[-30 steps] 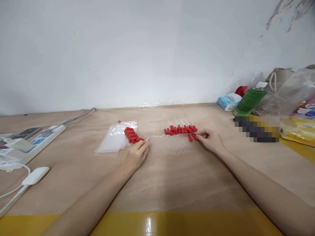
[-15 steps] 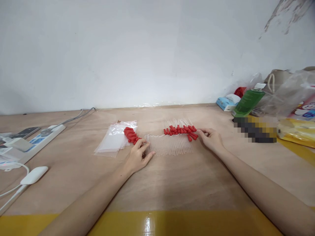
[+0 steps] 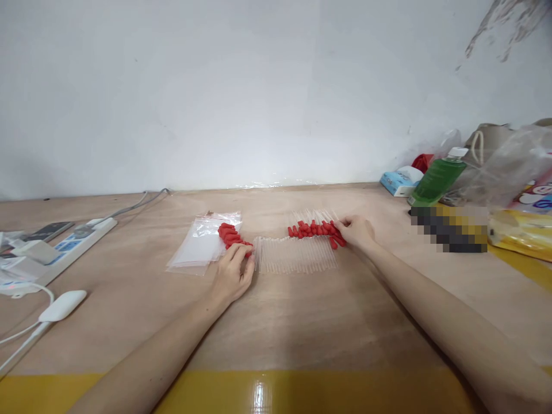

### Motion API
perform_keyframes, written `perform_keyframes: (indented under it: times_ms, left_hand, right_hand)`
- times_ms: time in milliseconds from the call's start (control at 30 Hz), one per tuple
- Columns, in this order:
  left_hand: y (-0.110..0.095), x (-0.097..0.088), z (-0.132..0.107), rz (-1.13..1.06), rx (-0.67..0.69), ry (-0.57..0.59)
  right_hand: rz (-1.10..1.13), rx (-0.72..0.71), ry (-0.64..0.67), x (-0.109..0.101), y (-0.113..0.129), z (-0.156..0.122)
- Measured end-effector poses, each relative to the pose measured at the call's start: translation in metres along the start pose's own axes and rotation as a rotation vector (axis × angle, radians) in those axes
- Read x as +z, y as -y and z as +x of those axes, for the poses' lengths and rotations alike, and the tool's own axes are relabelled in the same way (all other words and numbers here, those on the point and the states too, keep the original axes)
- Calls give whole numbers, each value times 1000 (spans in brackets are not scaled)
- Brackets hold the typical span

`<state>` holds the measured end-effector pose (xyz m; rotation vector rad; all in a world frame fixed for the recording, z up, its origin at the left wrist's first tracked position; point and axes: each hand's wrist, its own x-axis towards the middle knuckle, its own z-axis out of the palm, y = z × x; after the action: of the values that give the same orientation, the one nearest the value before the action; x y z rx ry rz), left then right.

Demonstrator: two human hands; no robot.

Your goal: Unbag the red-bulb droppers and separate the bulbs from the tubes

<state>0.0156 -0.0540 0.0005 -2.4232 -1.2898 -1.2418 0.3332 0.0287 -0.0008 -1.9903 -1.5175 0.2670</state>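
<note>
A row of clear glass tubes lies in the middle of the wooden table. My left hand rests at the row's left end, fingers curled against the tubes and beside a small heap of red rubber bulbs. Behind the row lies a second batch of tubes with red bulbs fitted. My right hand reaches into the right end of these, fingers closed around one or more of the red-bulbed tubes. A stack of clear zip bags sits just left of the loose bulbs.
A white power strip with cables, a phone and a white adapter lie at the left. At the right stand a green bottle, a tissue pack and plastic bags. Yellow tape lines the near edge.
My left hand has drawn its fingers back from the tube row and curled at its left end. My right hand has moved left onto the red-bulbed tubes and closed on them.
</note>
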Motion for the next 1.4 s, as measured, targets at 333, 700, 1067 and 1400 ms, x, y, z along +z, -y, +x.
perform_keyframes:
  times_ms: [333, 700, 1067, 1400]
  left_hand:
    - [1, 3, 0, 30, 57, -32]
    - [-8, 16, 11, 127, 445, 157]
    - [-12, 19, 2, 87, 458, 180]
    - [14, 4, -4, 61, 287, -15]
  right_hand:
    - [233, -106, -101, -13, 16, -16]
    - [190, -1007, -159, 9, 23, -110]
    - [64, -1127, -215, 10, 27, -113]
    - [284, -713, -257, -11, -17, -66]
